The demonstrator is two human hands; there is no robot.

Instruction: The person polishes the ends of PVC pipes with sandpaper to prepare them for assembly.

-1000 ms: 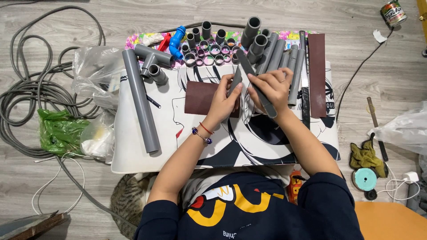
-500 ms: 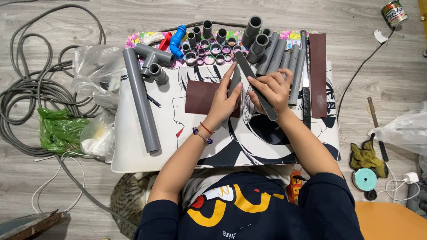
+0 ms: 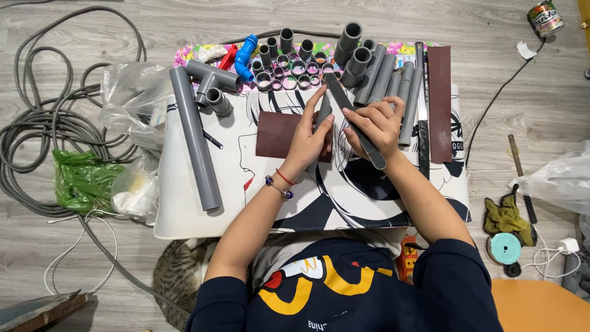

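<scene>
I take the long grey pipe (image 3: 195,140) on the desk (image 3: 184,215) as reference. Just right of its top end I see a grey tee fitting (image 3: 210,79) and a blue elbow (image 3: 246,55). Well left of it, on the floor, lie coiled grey hose (image 3: 46,120) and a green bag (image 3: 80,179). Far right of it I see a tin can (image 3: 544,18).
</scene>
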